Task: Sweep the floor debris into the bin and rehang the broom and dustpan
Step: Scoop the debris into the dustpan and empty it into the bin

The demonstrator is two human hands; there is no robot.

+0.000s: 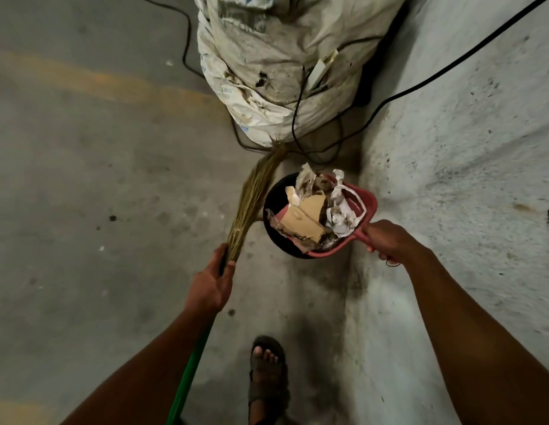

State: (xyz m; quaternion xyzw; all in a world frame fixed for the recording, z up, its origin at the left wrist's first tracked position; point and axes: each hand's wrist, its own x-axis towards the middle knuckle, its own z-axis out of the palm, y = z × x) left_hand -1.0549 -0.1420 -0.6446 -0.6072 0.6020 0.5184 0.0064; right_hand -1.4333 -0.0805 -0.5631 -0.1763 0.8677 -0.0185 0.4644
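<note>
My left hand [210,286] grips the broom [251,197] where its green handle meets the straw bristles; the bristles point forward and touch the sack ahead. My right hand [386,237] holds the handle of a red dustpan [366,204]. The pan sits over a black round bin [274,197] and is piled with debris [313,213]: torn cardboard, crumpled paper and white plastic scraps. Most of the bin is hidden under the pan and the debris.
A large dirty white sack [282,65] stands just beyond the bin. Black cables [297,124] loop around its base and run up the pale wall [466,148] on the right. My sandalled foot [267,378] stands on the grey concrete floor [98,179].
</note>
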